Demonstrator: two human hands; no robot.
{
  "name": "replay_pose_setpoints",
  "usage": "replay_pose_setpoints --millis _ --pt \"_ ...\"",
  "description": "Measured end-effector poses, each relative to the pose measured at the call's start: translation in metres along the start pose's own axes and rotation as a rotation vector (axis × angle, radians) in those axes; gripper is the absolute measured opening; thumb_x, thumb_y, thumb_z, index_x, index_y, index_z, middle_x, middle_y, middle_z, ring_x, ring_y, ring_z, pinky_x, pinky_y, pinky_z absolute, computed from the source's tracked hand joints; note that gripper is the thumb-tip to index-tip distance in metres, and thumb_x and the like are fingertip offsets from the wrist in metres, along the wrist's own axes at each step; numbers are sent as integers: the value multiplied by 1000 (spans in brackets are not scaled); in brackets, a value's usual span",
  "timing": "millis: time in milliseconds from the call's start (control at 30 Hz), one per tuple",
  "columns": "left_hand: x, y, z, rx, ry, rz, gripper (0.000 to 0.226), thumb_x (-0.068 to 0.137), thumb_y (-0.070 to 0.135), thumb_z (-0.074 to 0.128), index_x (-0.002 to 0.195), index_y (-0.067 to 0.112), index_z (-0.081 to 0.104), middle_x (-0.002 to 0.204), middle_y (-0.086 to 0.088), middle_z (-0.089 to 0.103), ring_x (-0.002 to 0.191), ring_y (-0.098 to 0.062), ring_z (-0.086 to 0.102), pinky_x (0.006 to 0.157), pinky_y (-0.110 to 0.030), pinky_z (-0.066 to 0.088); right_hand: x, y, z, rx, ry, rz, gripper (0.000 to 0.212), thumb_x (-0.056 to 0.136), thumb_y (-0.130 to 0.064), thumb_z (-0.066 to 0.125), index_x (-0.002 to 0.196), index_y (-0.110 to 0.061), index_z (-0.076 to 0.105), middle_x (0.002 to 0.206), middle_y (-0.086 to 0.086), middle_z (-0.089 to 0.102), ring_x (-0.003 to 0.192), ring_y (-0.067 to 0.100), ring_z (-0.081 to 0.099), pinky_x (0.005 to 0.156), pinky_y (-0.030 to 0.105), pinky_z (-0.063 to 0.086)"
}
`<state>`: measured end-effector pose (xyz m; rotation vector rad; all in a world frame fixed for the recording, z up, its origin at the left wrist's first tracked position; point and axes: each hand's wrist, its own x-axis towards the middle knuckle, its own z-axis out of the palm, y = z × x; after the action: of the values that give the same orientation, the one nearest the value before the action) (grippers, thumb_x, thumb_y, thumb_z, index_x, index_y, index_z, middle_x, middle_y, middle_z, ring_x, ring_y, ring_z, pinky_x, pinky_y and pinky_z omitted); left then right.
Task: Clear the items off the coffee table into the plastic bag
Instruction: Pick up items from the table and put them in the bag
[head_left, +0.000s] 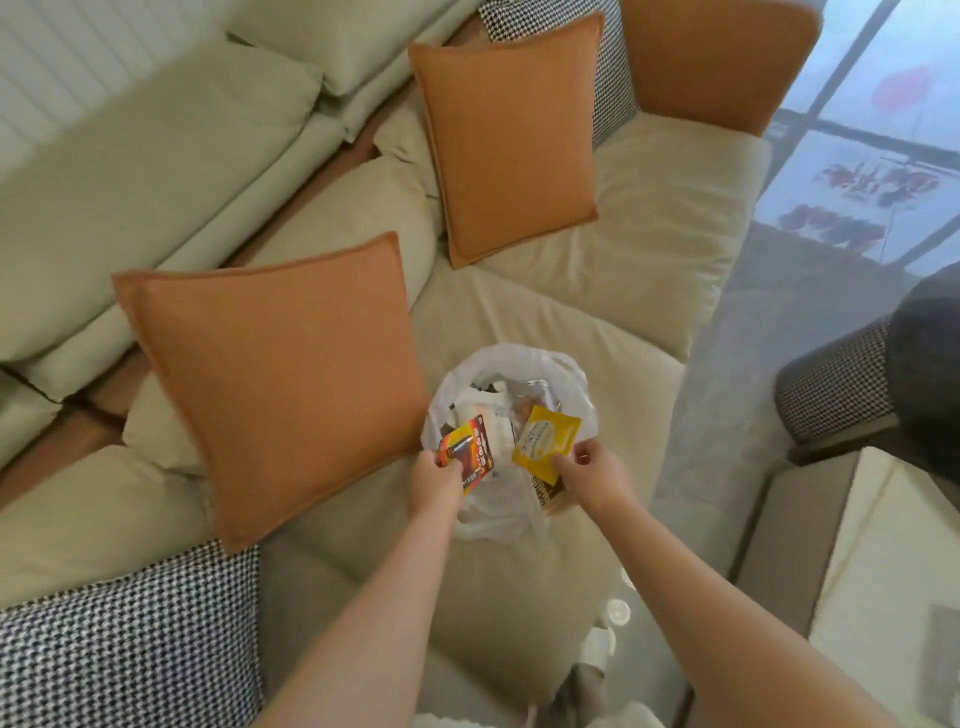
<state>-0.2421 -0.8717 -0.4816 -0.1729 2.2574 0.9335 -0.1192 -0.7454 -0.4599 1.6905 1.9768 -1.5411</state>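
The plastic bag (511, 364) sits open on the cream sofa (597, 312) seat, already holding assorted packets. The left hand (435, 475) has its fingers clamped on a red and orange packet (467, 451) at the bag's mouth. The right hand (592, 467) pinches the lower corner of a yellow sachet (545, 439) over the opening (a brown item beneath it is partly hidden). An orange cushion (280, 379) leans just beside the bag.
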Motion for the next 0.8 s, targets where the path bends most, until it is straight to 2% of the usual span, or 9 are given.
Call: replay_pose_setpoints --millis 33,133,200,300,400,467,567,667,800 --pt "5 2 1 -5 5 -1 5 92 13 51 91 12 56 97 -9 64 86 -27 59 73 -32 44 6 -5 2 -9 -6 -3 26 87 -23 57 109 -8 55 93 5 62 80 19 53 54 24 37" --pt "18 11 7 -8 -2 10 26 94 14 54 69 20 47 73 1 56 69 -18 53 63 -30 39 29 -16 6 -65 -19 2 27 89 -23 55 111 -8 54 93 2 58 82 19 51 65 27 37" --pt "26 17 14 33 -22 8 30 94 12 53 66 22 46 67 7 51 61 -10 49 57 -25 36 45 -24 10 -103 -35 -5 28 90 -22 53 113 -5 55 95 6 61 80 19 51 69 28 40" --pt "39 31 22 104 -23 31 13 94 13 50 90 17 62 87 4 62 82 -17 59 67 -26 45 65 -32 13 -72 -120 -28 41 92 -16 49 133 -12 47 113 9 62 85 22 58 74 32 49" --pt "46 41 32 116 -28 41 22 92 12 50 110 14 63 112 -4 66 103 -24 62 90 -34 50 79 -30 11 -96 -187 -23 52 94 -13 50 144 -15 35 136 10 51 112 25 57 84 27 45" --pt "44 45 36 140 -50 50 23 92 12 48 110 14 63 111 -6 67 104 -24 62 89 -33 49 84 -24 8 -97 -204 10 51 92 -13 53 141 -10 38 138 11 49 118 28 55 96 32 45" --pt "37 45 40 204 -113 66 21 91 17 50 109 18 61 113 -3 66 103 -21 62 87 -31 50 81 -18 -4 -131 -213 44 45 92 -14 54 135 -7 43 129 12 56 111 28 58 83 26 44" --pt "26 45 45 353 -197 115 22 91 23 54 112 20 61 115 1 63 104 -17 60 83 -26 46 73 -10 -20 -187 -200 52 41 92 -17 54 132 -8 47 126 12 59 112 27 57 86 28 44" --pt "6 50 51 489 -244 209 18 92 25 53 108 22 62 114 2 63 104 -17 59 86 -30 48 59 5 -40 -192 -176 58 43 91 -18 57 131 -7 49 127 11 57 115 25 55 84 21 38"
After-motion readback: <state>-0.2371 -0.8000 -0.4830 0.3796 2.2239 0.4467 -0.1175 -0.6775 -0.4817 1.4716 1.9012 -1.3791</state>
